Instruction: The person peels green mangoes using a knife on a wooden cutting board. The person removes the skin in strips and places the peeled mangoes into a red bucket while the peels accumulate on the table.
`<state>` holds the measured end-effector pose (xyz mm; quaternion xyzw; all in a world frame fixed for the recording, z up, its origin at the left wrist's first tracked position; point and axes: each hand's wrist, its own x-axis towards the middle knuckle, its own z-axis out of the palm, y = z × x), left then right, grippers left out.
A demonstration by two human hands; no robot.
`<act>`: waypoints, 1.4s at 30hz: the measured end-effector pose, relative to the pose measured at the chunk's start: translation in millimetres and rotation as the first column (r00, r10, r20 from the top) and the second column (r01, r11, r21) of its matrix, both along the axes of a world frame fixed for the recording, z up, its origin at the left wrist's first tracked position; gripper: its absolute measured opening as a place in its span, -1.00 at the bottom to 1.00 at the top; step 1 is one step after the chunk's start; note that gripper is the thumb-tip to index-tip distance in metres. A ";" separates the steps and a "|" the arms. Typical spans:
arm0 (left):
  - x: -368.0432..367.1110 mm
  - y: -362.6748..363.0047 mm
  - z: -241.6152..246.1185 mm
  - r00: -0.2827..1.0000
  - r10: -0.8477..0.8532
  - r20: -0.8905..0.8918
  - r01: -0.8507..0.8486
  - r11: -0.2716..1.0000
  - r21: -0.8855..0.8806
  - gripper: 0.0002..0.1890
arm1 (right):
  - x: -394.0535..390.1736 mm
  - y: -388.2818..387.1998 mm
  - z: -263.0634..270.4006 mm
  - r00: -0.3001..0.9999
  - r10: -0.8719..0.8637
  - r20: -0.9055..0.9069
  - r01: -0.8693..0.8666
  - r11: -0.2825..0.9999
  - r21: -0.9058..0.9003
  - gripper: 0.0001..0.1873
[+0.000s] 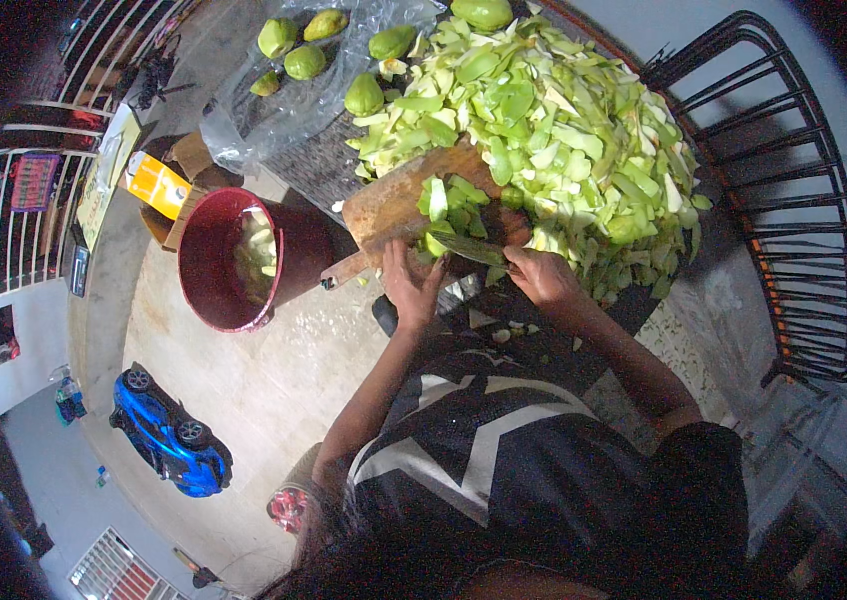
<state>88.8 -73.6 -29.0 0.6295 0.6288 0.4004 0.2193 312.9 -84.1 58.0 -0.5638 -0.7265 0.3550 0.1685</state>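
My right hand (543, 276) grips a knife (472, 249), its blade pointing left over a wooden cutting board (386, 202). The fingers of my left hand (412, 281) rest on a green fruit piece (435, 241) at the board's near edge, beside the blade. Green peels (461, 202) lie on the board just beyond the blade. A large heap of pale green peels (543, 135) rises behind and to the right of the board. Several whole green fruits (306, 62) sit on a clear plastic bag (258, 120) at the upper left.
A dark red bucket (277, 255) holding pale pieces in liquid stands left of the board. Behind it is an open cardboard box (198, 161) with a yellow carton (159, 184). A black metal rack (806, 225) stands at right. A blue toy car (168, 435) lies on the floor at lower left.
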 end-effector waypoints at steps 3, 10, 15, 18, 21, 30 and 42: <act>-0.9 2.8 0.4 0.999 -0.024 0.025 0.028 0.990 -0.139 -0.23 | -0.2 1.0 1.7 1.000 -0.002 0.020 0.002 1.000 -0.019 -0.73; 7.8 1.9 4.3 0.997 0.068 -0.044 -0.077 0.972 -0.221 -0.21 | 4.7 -3.5 -9.9 0.999 0.047 -0.010 -0.045 0.990 0.134 -0.75; 10.7 6.1 16.6 0.998 0.037 -0.047 -0.049 0.955 -0.293 -0.23 | 6.4 1.6 -2.5 0.998 0.028 0.059 -0.034 0.996 0.088 -0.76; 12.1 5.9 12.6 0.998 0.057 -0.025 -0.061 0.976 -0.208 -0.27 | 6.8 3.8 -4.6 0.999 0.036 0.031 -0.038 0.998 0.042 -0.74; 10.3 7.2 8.9 0.999 0.042 0.024 -0.034 0.959 -0.280 -0.20 | 7.5 5.7 -3.7 0.998 0.053 0.039 -0.053 0.999 -0.014 -0.72; 15.6 2.4 17.7 1.000 0.019 0.018 -0.014 0.970 -0.242 -0.21 | -1.8 17.6 1.2 0.998 0.054 0.023 -0.056 0.994 0.096 -0.75; 4.1 12.6 28.1 0.977 -0.011 0.214 0.068 0.964 -0.259 -0.40 | -21.5 52.2 -47.0 0.991 0.109 0.076 -0.102 0.990 -0.096 -0.79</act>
